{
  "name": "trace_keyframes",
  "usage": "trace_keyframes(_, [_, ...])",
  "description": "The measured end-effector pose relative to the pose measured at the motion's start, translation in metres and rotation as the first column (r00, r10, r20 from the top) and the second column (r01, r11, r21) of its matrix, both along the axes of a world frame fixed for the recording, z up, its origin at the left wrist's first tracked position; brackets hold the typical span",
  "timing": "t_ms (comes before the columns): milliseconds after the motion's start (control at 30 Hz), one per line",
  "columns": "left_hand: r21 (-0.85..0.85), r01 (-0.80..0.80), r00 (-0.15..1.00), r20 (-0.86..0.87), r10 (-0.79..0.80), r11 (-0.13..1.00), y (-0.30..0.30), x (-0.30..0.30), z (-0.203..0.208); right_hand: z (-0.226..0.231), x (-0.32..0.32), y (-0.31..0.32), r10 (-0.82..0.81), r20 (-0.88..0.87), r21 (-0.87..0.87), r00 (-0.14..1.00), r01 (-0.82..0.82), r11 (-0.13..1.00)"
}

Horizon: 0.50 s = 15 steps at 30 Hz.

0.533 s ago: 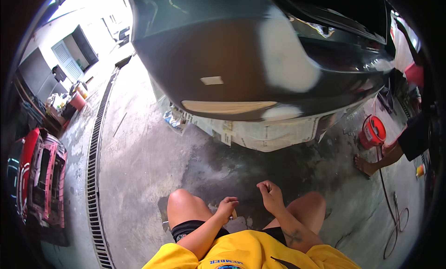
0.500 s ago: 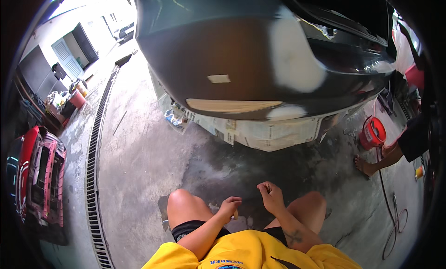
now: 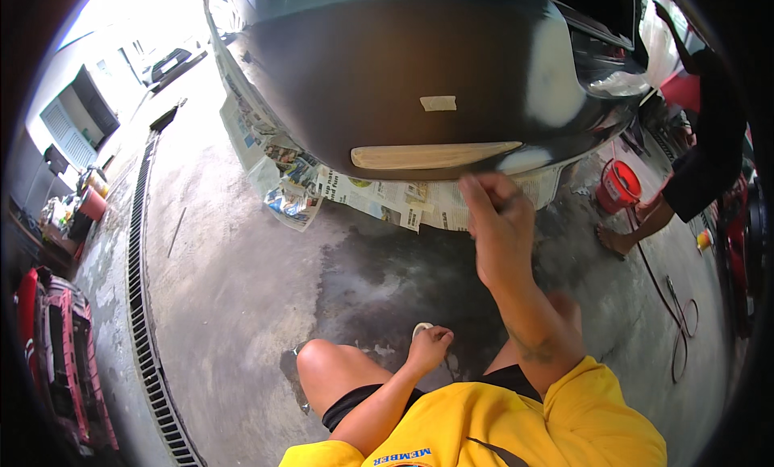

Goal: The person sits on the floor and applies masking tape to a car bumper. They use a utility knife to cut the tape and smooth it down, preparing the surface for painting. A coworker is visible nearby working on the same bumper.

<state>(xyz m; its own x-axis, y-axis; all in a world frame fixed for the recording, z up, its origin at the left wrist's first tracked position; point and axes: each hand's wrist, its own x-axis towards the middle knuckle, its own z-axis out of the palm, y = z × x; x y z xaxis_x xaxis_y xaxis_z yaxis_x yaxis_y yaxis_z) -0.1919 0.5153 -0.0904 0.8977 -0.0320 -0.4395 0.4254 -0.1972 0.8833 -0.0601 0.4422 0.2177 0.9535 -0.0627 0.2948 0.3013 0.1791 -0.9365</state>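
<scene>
Left hand [image 3: 431,352] is hovering low between the knees [image 3: 320,359], fingers curling around a pale ring-like roll [image 3: 418,331] (looks like tape, too small to be sure). The rim is poking out at the upper left of the fist; that grip is probably keeping the roll handy while leaving the other hand free. Which way the roll's axis is pointing, can't tell. Right hand [image 3: 505,229] is reaching out, in view overlapping the lower edge of the dark bumper [image 3: 379,72], its fingers bending in beside the thumb; can't tell whether they're pinching anything or touching the bumper. Bumper is filling the upper middle, rounded face bulging toward the wearer, long axis running left to right. Cream strip [image 3: 435,156] is lying low on that face, long axis also left-right, tilting slightly up at the right, where it's tapering; left end is blunter. Likely covering some insert or recess. Short tape piece [image 3: 438,103] is sitting above it, nearly level, apart from the strip. Newspaper [image 3: 375,194] is hanging under the bumper and running up its left side, presumably shielding what's behind. Red bucket [image 3: 618,186] is standing off right on the concrete floor [image 3: 242,306], well apart from both hands.
</scene>
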Motion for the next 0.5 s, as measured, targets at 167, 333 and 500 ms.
trace_keyframes(167, [-0.08, -0.026, 0.997, -0.08, 0.02, 0.996, 0.011, -0.001, -0.012, 0.043, 0.013, 0.05, 0.009, -0.058, 0.176, 0.998, 0.001, 0.984])
trace_keyframes(333, [-0.121, -0.059, 0.989, -0.142, 0.041, 0.991, 0.025, -0.003, -0.026, 0.047, 0.022, 0.067, -0.044, -0.102, 0.2, 0.994, 0.064, 0.978])
trace_keyframes(500, [-0.217, -0.092, 0.981, -0.189, 0.051, 0.972, 0.031, -0.003, -0.038, 0.05, 0.023, 0.07, -0.053, -0.143, 0.241, 0.988, 0.086, 0.967])
